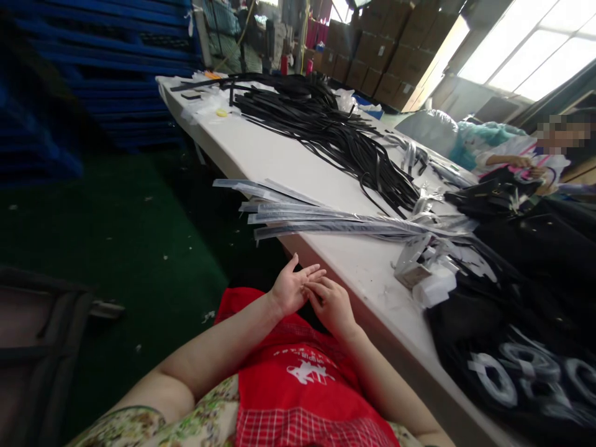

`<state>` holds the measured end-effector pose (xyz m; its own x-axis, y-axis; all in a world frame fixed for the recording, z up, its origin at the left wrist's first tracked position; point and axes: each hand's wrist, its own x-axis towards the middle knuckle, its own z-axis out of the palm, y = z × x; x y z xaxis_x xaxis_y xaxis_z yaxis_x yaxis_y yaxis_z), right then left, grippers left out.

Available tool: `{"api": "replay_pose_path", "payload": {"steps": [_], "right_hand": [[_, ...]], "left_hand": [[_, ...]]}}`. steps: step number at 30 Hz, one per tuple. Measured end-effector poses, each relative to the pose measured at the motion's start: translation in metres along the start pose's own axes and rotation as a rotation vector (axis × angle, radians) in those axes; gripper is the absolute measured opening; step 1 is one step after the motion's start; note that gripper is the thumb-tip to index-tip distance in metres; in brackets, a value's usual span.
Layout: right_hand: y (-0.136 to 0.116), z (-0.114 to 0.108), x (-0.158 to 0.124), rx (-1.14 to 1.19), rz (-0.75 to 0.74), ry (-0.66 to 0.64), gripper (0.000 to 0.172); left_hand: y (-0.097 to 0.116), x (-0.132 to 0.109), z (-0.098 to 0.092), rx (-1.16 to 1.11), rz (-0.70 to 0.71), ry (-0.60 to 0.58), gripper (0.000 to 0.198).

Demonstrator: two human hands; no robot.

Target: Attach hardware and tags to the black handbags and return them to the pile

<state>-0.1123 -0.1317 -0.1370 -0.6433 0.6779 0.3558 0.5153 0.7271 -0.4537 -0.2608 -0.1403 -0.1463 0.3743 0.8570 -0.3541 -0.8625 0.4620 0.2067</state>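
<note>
My left hand [289, 288] is held palm up in front of the red apron [298, 366], with its thumb and fingers stretched out. Against its fingers rest the bent fingertips of my right hand [334, 305], drawn together as in a pinch. Whether anything small sits between those fingertips is hidden. Both hands are off the table, just beside its near edge. Closest to them on the white table [335, 257] lies a bundle of long strips in clear plastic sleeves [321, 217], whose ends jut out past the edge.
A heap of black strips [326, 124] covers the far tabletop. White paper pieces [433, 282] and black bags with clear coiled rings [493, 379] lie to the right. Another person [526, 161] handles something across the table. Blue pallets [116, 68] and cartons [372, 56] stand behind.
</note>
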Motion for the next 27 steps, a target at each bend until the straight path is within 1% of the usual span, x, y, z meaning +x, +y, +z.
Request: {"api": "replay_pose_path", "payload": {"steps": [2, 4, 6, 8, 10, 11, 12, 14, 16, 17, 19, 21, 23, 25, 27], "right_hand": [[-0.004, 0.007, 0.001, -0.040, 0.015, -0.021, 0.019], [-0.003, 0.014, 0.002, -0.056, 0.051, -0.001, 0.018], [0.003, 0.018, 0.003, -0.051, 0.097, 0.009, 0.017], [0.013, 0.020, 0.004, -0.060, 0.158, -0.006, 0.016], [0.024, 0.019, 0.004, -0.082, 0.227, -0.015, 0.017], [0.030, 0.019, 0.003, -0.081, 0.257, -0.017, 0.019], [0.036, 0.018, 0.001, -0.063, 0.275, -0.023, 0.022], [0.046, 0.016, -0.005, 0.007, 0.260, -0.045, 0.032], [0.052, 0.014, -0.013, 0.081, 0.212, -0.070, 0.043], [0.053, 0.013, -0.017, 0.108, 0.198, -0.081, 0.044], [0.054, 0.010, -0.026, 0.132, 0.217, -0.106, 0.041], [0.053, 0.006, -0.033, 0.128, 0.285, -0.149, 0.041], [0.051, 0.003, -0.041, 0.099, 0.347, -0.181, 0.043], [0.049, 0.001, -0.047, 0.063, 0.378, -0.177, 0.039], [0.047, -0.001, -0.051, 0.031, 0.389, -0.148, 0.034]], "left_hand": [[0.000, 0.002, -0.001, 0.011, 0.020, 0.027, 0.080], [-0.001, 0.004, -0.002, 0.021, 0.053, 0.055, 0.081], [-0.006, 0.006, -0.004, 0.030, 0.068, 0.064, 0.080], [-0.013, 0.008, -0.007, 0.054, 0.059, 0.036, 0.078], [-0.021, 0.011, -0.012, 0.137, 0.065, 0.010, 0.076], [-0.023, 0.013, -0.016, 0.211, 0.095, 0.024, 0.074], [-0.023, 0.016, -0.021, 0.310, 0.154, 0.064, 0.070], [-0.016, 0.023, -0.032, 0.616, 0.362, 0.229, 0.060], [0.004, 0.032, -0.042, 0.918, 0.594, 0.414, 0.051], [0.018, 0.037, -0.046, 1.023, 0.685, 0.483, 0.049], [0.052, 0.047, -0.049, 1.164, 0.797, 0.584, 0.047], [0.088, 0.057, -0.046, 1.320, 0.857, 0.666, 0.047], [0.123, 0.066, -0.038, 1.521, 0.883, 0.735, 0.046], [0.152, 0.076, -0.028, 1.694, 0.866, 0.766, 0.045], [0.174, 0.086, -0.019, 1.853, 0.819, 0.781, 0.041]]}}
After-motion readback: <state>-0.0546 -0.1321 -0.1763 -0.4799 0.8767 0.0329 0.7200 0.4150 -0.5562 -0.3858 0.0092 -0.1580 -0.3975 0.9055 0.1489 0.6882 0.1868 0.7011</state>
